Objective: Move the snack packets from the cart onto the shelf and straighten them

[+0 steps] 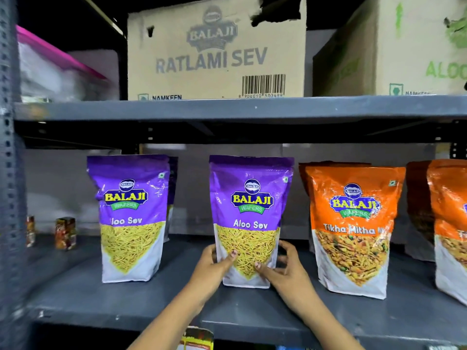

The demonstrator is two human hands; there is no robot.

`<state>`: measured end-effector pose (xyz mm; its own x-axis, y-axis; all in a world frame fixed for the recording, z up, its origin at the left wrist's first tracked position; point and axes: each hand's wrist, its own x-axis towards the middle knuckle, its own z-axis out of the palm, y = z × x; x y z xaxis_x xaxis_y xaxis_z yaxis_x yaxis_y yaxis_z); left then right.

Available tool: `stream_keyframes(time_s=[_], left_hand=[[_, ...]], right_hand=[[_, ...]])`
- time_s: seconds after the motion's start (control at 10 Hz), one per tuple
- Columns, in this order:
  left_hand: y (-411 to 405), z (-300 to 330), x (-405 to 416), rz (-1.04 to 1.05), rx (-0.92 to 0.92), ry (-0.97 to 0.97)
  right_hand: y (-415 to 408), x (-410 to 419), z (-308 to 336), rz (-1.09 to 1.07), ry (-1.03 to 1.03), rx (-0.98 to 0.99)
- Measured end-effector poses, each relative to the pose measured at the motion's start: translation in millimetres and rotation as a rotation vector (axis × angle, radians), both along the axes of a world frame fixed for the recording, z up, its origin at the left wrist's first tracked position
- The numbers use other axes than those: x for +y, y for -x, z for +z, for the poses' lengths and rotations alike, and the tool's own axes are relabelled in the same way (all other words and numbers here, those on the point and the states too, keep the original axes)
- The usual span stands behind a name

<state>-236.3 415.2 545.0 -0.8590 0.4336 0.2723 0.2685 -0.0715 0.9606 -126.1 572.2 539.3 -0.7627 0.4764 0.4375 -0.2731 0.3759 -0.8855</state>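
Observation:
A purple Aloo Sev packet [250, 213] stands upright in the middle of the grey shelf [126, 306]. My left hand [214, 266] grips its lower left side and my right hand [285, 269] grips its lower right side. A second purple Aloo Sev packet [131, 218] stands upright to the left, with another partly hidden behind it. To the right stands an orange Tikha Mitha packet [351, 231], more orange ones behind it, and a further orange packet [452, 223] at the frame's right edge. The cart is out of view.
Two small boxes [65, 233] stand at the shelf's far left near the perforated upright [7, 173]. On the upper shelf [252, 107] sit a Ratlami Sev carton [217, 51], another carton [394, 46] and a pink-lidded tub [58, 66]. Something printed [197, 337] shows below the shelf.

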Motion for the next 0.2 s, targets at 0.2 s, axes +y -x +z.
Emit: stream_keyframes(time_s=[0.2], left_hand=[[-8.8, 5.7, -3.7, 0.118, 0.018, -0.028]], right_hand=[[-6.7, -10.0, 5.7, -0.133, -0.075, 0.041]])
